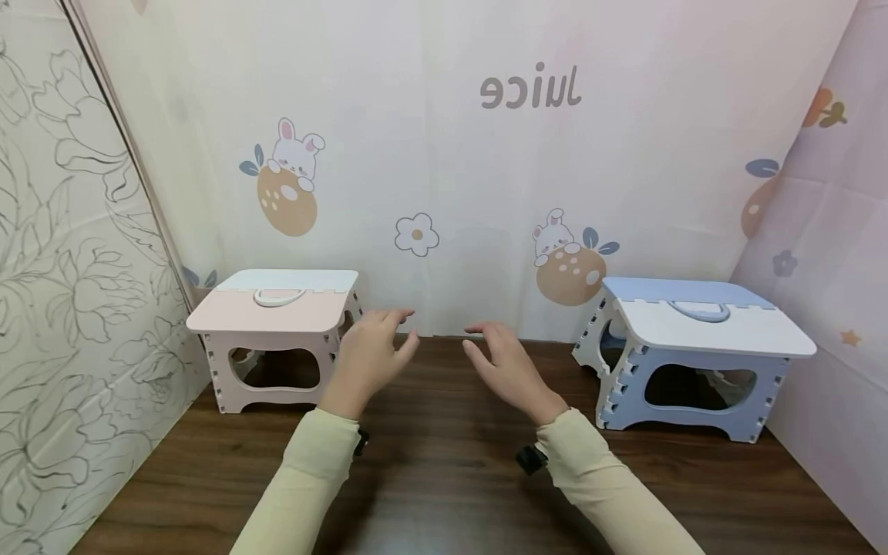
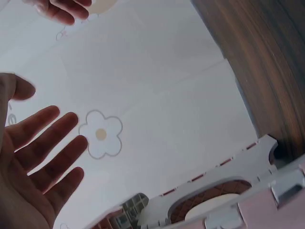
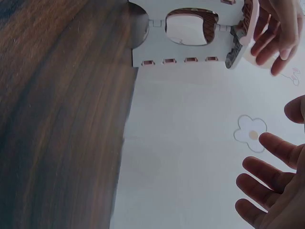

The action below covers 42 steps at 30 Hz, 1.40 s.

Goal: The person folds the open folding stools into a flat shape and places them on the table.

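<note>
Both hands hover above the dark wooden table (image 1: 444,478), apart from each other, palms facing inward and holding nothing. My left hand (image 1: 371,351) is beside the pink and white folding stool (image 1: 270,316), in front of its right side; whether they touch is hard to tell from the head view. In the left wrist view its fingers (image 2: 52,143) are spread and relaxed. My right hand (image 1: 509,366) floats left of the blue and white folding stool (image 1: 708,324), well apart from it. Its fingers (image 3: 267,174) are loosely extended in the right wrist view.
Behind the table hangs a pale curtain (image 1: 444,154) printed with rabbits, fruit and a flower. A floral-patterned panel (image 1: 76,254) closes off the left side, and another curtain (image 1: 832,231) the right. Each wrist carries a small black device (image 1: 531,459).
</note>
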Motion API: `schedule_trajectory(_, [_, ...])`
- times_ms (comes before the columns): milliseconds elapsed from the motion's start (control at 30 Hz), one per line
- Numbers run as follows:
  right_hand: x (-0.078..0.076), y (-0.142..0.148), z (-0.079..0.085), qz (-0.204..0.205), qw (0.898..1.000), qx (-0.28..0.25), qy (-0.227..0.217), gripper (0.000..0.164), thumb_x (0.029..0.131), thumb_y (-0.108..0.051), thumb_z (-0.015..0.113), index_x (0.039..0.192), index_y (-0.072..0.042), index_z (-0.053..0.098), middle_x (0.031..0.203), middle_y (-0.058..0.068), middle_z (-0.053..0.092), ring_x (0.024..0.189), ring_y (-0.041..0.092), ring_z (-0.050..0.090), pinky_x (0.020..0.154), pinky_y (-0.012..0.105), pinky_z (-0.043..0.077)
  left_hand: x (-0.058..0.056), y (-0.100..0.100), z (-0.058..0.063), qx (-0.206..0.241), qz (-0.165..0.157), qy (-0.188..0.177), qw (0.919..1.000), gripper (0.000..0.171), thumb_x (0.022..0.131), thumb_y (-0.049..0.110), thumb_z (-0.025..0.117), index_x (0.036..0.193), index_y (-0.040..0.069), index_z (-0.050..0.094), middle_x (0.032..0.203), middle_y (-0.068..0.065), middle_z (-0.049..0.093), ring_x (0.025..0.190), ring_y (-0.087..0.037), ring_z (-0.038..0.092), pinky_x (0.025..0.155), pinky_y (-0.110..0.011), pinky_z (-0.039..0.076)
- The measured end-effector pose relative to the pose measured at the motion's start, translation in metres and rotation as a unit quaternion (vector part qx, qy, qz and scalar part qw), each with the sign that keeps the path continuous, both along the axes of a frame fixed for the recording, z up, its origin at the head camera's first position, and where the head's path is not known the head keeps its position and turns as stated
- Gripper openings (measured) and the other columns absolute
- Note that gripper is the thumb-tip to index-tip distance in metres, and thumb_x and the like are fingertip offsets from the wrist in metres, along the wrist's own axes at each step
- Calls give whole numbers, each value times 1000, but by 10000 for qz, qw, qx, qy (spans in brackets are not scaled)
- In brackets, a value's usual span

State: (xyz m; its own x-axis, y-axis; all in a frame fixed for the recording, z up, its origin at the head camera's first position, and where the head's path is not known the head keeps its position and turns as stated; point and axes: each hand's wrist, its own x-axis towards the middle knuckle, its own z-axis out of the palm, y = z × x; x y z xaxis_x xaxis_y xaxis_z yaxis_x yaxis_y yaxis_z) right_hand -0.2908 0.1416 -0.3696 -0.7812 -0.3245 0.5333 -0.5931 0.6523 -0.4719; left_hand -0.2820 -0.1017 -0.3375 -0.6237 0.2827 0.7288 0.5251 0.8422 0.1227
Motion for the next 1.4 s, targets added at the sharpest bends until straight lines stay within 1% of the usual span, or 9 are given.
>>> schedule_trajectory(167, [0, -8, 0, 129, 9997, -50, -183, 41, 106, -34, 51, 132, -4, 59, 131, 10, 58, 127, 27, 49, 104, 49, 41, 1, -13, 4, 383, -198, 372, 9984, 25, 94, 21, 65, 111, 6, 74, 100, -8, 73, 95, -28, 66, 73, -42, 56])
schedule_trajectory(367, [1, -18, 3, 278, 9990, -147, -318, 42, 107, -36, 49, 133, -5, 58, 133, 9, 57, 129, 26, 48, 105, 49, 40, 2, -30, 7, 480, -191, 692, 9963, 21, 93, 16, 62, 105, 4, 75, 97, -11, 73, 92, -30, 66, 75, -42, 56])
schedule_trajectory(567, [2, -27, 5, 397, 9986, -165, -310, 41, 107, -34, 49, 133, -5, 58, 133, 9, 57, 129, 26, 47, 105, 49, 40, 5, -42, 11, 512, -121, 678, 9963, 21, 94, 16, 61, 105, 3, 74, 97, -12, 72, 88, -29, 64, 74, -42, 55])
schedule_trajectory(767, [2, -36, 7, 512, 9977, -235, -377, 37, 107, -32, 50, 132, -7, 59, 132, 8, 58, 128, 24, 48, 105, 47, 40, 5, -53, 14, 522, -93, 808, 9953, 21, 94, 15, 61, 105, 2, 74, 92, -12, 71, 76, -26, 57, 64, -38, 50])
schedule_trajectory(900, [1, -45, 10, 594, 9968, -295, -454, 37, 107, -33, 50, 133, -8, 59, 132, 6, 58, 129, 22, 48, 106, 45, 40, 5, -61, 16, 481, 47, 928, 9945, 23, 92, 16, 61, 105, 1, 74, 93, -13, 71, 80, -29, 61, 67, -41, 52])
schedule_trajectory(967, [1, -50, 12, 623, 9963, -315, -509, 38, 107, -34, 50, 134, -9, 58, 134, 6, 57, 130, 22, 47, 106, 45, 40, 6, -66, 18, 489, 110, 985, 9939, 24, 92, 16, 61, 104, 0, 74, 96, -14, 72, 85, -32, 63, 74, -45, 54])
schedule_trajectory(1067, [2, -57, 15, 670, 9955, -314, -591, 40, 107, -35, 48, 136, -10, 58, 136, 6, 56, 131, 22, 46, 106, 44, 39, 7, -73, 20, 539, 191, 1029, 9930, 24, 90, 17, 62, 104, 0, 74, 98, -15, 72, 88, -36, 65, 78, -50, 53])
schedule_trajectory(1200, [2, -66, 18, 747, 9945, -302, -666, 42, 107, -38, 47, 137, -11, 57, 137, 5, 55, 132, 21, 45, 107, 44, 39, 8, -84, 20, 577, 312, 1009, 9927, 26, 90, 18, 63, 106, 0, 73, 99, -17, 71, 90, -38, 64, 77, -52, 52])
schedule_trajectory(1400, [0, -78, 18, 865, 9930, -282, -751, 42, 107, -38, 47, 137, -9, 57, 137, 6, 55, 130, 20, 46, 106, 41, 39, 9, -100, 17, 586, 465, 1023, 9919, 28, 91, 19, 60, 106, -1, 73, 99, -19, 71, 92, -41, 65, 78, -54, 51])
